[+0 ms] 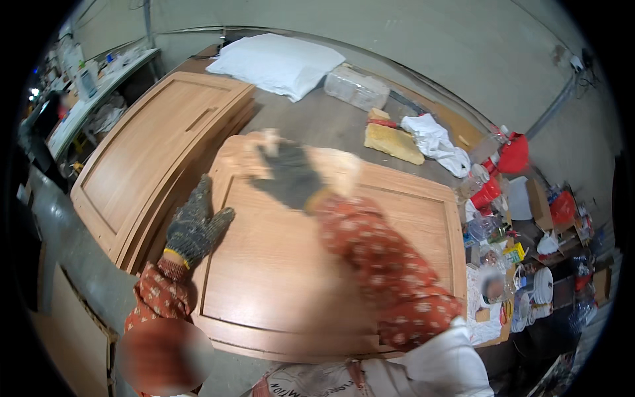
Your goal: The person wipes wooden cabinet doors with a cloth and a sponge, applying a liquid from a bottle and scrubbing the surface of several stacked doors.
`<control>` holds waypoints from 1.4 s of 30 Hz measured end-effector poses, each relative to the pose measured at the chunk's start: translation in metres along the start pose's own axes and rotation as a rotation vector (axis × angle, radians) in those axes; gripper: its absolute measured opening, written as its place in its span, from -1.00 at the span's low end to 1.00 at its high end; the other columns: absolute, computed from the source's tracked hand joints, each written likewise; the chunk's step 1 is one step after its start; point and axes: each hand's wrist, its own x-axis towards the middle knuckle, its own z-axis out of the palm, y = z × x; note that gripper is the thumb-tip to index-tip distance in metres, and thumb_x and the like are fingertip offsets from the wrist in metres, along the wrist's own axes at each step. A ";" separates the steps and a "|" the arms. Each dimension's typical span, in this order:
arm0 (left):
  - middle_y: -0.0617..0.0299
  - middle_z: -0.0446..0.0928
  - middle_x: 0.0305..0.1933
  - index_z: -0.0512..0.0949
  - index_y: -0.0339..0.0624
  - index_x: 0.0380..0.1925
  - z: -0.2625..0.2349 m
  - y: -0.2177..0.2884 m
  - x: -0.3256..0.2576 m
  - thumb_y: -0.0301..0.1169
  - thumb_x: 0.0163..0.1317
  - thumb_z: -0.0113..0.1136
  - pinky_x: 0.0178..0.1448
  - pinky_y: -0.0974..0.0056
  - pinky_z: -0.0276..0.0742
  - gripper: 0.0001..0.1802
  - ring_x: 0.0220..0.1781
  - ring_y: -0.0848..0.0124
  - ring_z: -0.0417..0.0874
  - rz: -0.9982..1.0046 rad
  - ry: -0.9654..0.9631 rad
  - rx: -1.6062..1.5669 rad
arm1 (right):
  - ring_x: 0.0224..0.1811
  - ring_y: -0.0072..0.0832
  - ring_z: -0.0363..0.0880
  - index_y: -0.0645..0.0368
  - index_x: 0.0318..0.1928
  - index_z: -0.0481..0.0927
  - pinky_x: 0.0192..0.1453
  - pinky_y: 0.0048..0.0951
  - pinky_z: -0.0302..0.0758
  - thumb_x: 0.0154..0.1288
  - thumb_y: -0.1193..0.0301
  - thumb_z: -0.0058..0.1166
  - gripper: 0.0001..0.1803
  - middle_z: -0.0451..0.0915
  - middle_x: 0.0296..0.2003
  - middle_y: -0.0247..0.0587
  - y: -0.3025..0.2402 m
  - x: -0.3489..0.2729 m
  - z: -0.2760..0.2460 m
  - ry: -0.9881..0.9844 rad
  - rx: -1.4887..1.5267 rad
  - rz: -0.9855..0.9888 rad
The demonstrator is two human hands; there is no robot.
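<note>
A large light-brown wooden cabinet door panel with a grooved frame lies in front of me. Near its far edge, my right hand, in a dark grey work glove, presses on a pale beige cloth. Motion smears this hand and the cloth, which shows on both sides of the glove. My left hand, in a worn dark glove with a yellow cuff edge, rests at the panel's left edge. Its fingers are stretched out and the thumb stands apart, with nothing held.
Several similar panels are stacked at left. Behind lie a white sack-like bundle, a plastic-wrapped block, a yellow sponge-like pad and a white cloth. Bottles, boxes and red items clutter the right side.
</note>
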 end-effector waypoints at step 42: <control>-0.13 0.26 0.37 0.10 -0.23 0.39 -0.007 -0.005 -0.005 0.01 0.20 0.16 0.41 0.07 0.22 -0.12 0.35 -0.01 0.34 -0.053 0.028 -0.098 | 0.22 0.03 0.38 0.05 0.26 0.41 0.33 0.20 0.14 0.35 -0.09 -0.24 -0.35 0.47 0.15 0.05 0.210 -0.172 -0.155 -0.394 -0.781 0.978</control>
